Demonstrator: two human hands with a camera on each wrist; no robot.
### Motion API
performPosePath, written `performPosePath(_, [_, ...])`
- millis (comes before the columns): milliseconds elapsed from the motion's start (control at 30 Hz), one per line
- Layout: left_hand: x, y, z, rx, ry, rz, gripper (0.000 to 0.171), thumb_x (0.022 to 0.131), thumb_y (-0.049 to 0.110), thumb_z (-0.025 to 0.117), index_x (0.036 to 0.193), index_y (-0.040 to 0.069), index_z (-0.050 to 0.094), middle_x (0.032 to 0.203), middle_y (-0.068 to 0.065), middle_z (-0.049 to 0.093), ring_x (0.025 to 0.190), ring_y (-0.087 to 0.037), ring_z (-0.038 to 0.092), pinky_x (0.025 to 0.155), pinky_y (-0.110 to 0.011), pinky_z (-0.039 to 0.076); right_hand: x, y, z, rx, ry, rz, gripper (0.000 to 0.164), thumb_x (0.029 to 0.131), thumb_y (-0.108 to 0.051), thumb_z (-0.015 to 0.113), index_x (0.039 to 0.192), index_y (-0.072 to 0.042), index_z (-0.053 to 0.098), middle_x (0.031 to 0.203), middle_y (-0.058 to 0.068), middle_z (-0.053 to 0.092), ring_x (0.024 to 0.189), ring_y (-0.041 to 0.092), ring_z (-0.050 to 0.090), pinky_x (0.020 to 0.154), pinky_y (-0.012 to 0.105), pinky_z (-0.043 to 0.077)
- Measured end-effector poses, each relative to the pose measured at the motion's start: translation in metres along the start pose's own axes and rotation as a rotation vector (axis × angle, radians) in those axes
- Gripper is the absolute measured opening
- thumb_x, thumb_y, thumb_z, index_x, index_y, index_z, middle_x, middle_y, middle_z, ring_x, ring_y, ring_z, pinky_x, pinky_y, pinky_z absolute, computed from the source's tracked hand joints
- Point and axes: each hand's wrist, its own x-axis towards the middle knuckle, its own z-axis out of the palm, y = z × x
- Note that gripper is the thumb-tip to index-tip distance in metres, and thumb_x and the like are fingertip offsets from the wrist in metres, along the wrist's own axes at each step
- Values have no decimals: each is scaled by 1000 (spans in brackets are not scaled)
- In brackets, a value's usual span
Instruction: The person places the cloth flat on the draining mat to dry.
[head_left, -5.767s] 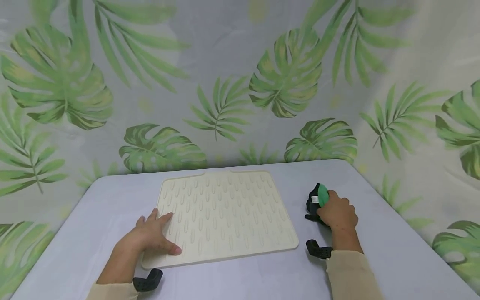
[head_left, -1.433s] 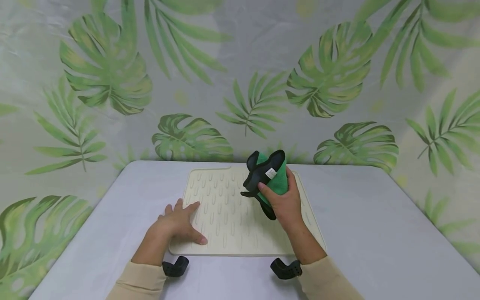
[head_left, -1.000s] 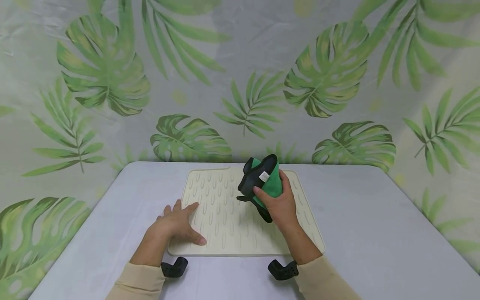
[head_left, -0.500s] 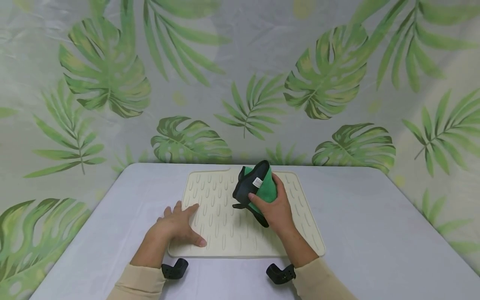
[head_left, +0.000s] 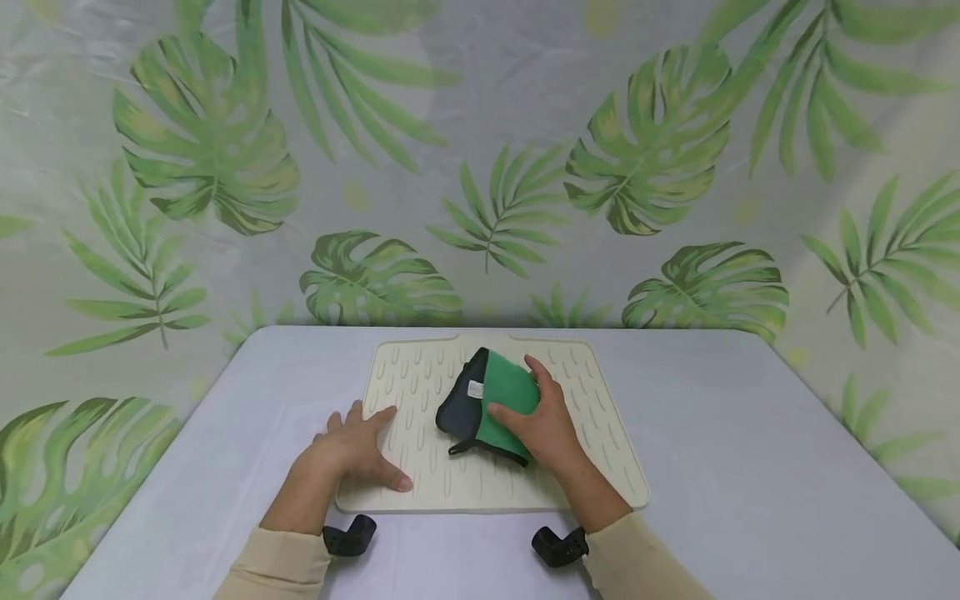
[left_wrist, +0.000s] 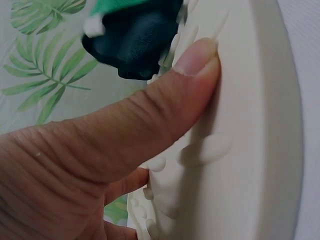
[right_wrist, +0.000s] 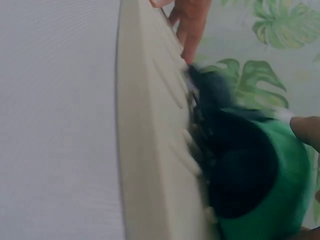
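My right hand (head_left: 551, 429) holds a small green and black cloth mitt (head_left: 510, 392), its thumb on the green side and its forefinger at the far edge. The mitt has a black pocket side, a white tag and a black loop, and is close over the middle of a cream mat (head_left: 420, 492) with raised oval ridges. In the right wrist view the mitt (right_wrist: 295, 175) is blurred, with a dark hollow inside. My left hand (head_left: 352, 450) rests with spread fingers on the mat's left edge; its thumb (left_wrist: 195, 60) presses near the front rim in the left wrist view.
A white-covered table (head_left: 720, 450) carries the mat and extends on both sides of it. Behind hangs a leaf-patterned cloth (head_left: 480, 167). Black wrist cameras (head_left: 349, 536) stick out by both sleeves.
My right hand has brought the mitt from the table's right side over the mat, then lowered it left and turned its green side up. My left hand stays on the mat.
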Motion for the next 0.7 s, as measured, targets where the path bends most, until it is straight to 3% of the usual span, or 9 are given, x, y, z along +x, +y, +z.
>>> performPosePath(233, [2,2,0,-16,-11,2,122,57,51,96,159,19,37,165,-37,13,148,-66,11,111,-82,20,-1,-8,-14,-19,-35,3,81,91,-36,77,159,-28,34,165,14,29,152,42,30,118,64,32])
performPosePath(467, [1,-1,-1,-8,-25,6,122,58,53,96,159,19,37,164,-38,11,148,-67,8,110,-82,22,0,-11,-32,-75,-81,8,66,98,-33,70,156,-23,40,163,15,37,147,42,41,111,59,43])
performPosePath(700, [-3,1,-9,6,-7,50,112,68,57,90,158,15,39,162,-40,15,147,-68,8,110,-81,23,4,-7,-55,-56,-107,49,60,102,-31,63,156,-20,39,160,20,41,141,46,48,104,54,52])
